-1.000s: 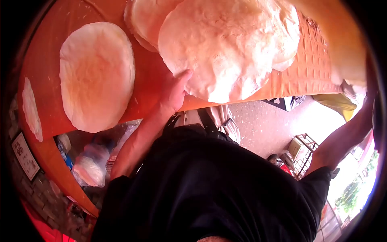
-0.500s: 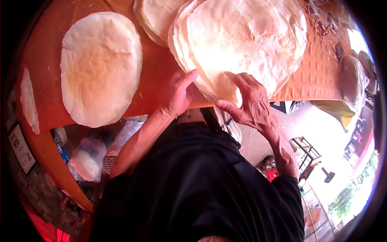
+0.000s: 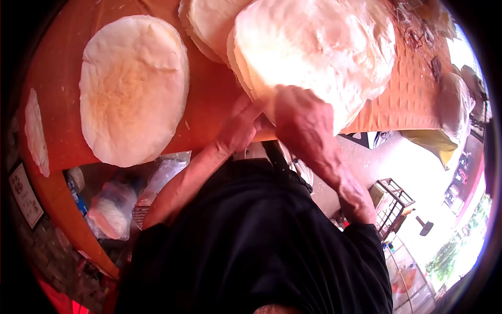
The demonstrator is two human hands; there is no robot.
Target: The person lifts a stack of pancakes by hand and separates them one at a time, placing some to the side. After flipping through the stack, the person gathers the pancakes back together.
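A stack of large, thin, pale flatbreads [image 3: 314,52] lies on the orange-covered table, its near edge reaching the table's front. My right hand [image 3: 304,112] is closed at that near edge, knuckles up, gripping the flatbread; its fingertips are hidden. Close beside it, my left hand [image 3: 238,128] has its thumb against the stack's near-left edge and its fingers curled, pinching the sheets there. To the left, apart from both hands, lies an oval flatbread pile [image 3: 133,89] with a browned middle. Another flatbread [image 3: 214,23] is partly covered by the large stack.
A narrow flatbread strip [image 3: 36,133] lies at the table's left end. The orange table cover [image 3: 204,94] is quilted on the right. Plastic bags [image 3: 112,209] sit under the table. A wrapped bundle [image 3: 454,104] stands at the right, and a metal frame [image 3: 389,204] below.
My right hand has moved left and closed at the stack's near edge, turning knuckles up. The top sheets have shifted slightly right. My left hand has come nearer to the right one.
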